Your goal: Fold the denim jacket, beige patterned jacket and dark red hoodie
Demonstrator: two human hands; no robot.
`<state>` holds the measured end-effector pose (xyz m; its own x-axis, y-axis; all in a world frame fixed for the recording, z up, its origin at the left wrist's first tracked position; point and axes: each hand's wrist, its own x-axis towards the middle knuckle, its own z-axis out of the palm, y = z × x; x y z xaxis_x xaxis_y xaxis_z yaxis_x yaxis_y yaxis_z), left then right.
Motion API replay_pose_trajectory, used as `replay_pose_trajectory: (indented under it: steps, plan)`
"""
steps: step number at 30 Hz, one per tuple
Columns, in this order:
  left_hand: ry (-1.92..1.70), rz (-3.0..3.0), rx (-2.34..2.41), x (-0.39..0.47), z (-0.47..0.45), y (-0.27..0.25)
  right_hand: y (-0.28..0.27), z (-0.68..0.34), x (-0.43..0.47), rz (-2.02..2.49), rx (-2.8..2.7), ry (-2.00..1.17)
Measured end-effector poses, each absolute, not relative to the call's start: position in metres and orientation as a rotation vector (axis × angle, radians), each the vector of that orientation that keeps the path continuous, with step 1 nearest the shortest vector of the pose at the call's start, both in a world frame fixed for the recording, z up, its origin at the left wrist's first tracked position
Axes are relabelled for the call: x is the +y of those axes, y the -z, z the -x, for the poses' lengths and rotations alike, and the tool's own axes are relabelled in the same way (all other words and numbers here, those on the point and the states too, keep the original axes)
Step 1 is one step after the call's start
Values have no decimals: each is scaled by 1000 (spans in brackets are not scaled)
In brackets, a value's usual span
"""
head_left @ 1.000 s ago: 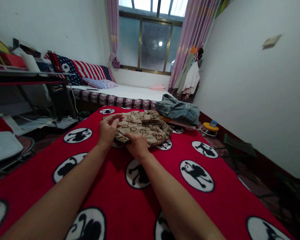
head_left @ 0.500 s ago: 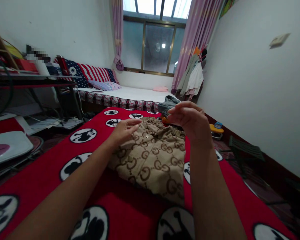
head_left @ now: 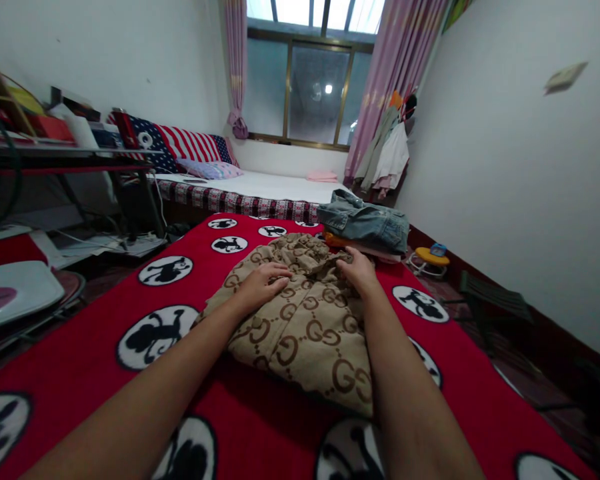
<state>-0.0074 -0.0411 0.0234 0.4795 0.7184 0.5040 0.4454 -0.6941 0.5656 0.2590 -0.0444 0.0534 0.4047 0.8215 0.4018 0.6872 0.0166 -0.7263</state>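
A tan garment (head_left: 305, 327) with a brown letter pattern lies bunched and partly folded on a red blanket (head_left: 260, 427). Its gathered edge faces away from me; whether it is a jacket or trousers I cannot tell. My left hand (head_left: 264, 287) rests on its upper left part, fingers stretched out over the cloth. At the upper right edge, my right hand (head_left: 359, 272) has thumb and fingers closed on a fold of the fabric. Just beyond that hand sits a stack of folded clothes, with blue denim (head_left: 365, 220) on top and an orange piece beneath.
A bed (head_left: 275, 187) with a pillow (head_left: 210, 168) stands below the window. To the left is a cluttered desk (head_left: 75, 155) and a white chair (head_left: 17, 293). A yellow stool (head_left: 431, 257) and a dark green folding seat (head_left: 495, 297) stand at the right.
My right hand has come down from above the garment onto its upper right edge, uncovering the denim stack. My left hand has moved slightly nearer and lower, onto the cloth.
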Motion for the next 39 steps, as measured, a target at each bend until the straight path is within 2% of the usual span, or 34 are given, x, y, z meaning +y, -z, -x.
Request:
replay_pose_trajectory:
  steps: [5,8,11,14,20,23,26,29,32,35,39]
  plan:
    - [-1027,-2370,1008,-42,7,-23,-53,-259,-40,1829,-1325,-353]
    - [-1030,-2376,1000,-42,7,-23,-58,-256,-42,1651,-1103,-398]
    - [-1018,-2390,988,-41,7,-23,-59,-251,-47,1419,-942,-593]
    - [-991,-2414,1006,-42,7,-23,-51,-247,-50,1405,-839,-688]
    - [-841,-2543,1275,-46,0,-30,-25,-240,-51,1540,-847,-470]
    - [-689,-2657,1466,-40,-8,-47,-21,-234,-56,1630,-984,-262]
    - [-686,-2720,1563,-22,-19,-66,-21,-229,-62,1729,-1143,-104]
    - [-673,-2863,1392,1,-30,-80,-22,-228,-64,1743,-1183,-95]
    - [-381,-2954,1191,20,-38,-91,-21,-230,-64,1725,-1192,-92]
    - [-93,-2908,1199,34,-42,-104,-20,-231,-64,1712,-1192,-92]
    - [17,-2889,1222,45,-43,-120,-19,-231,-63,1678,-1196,-103]
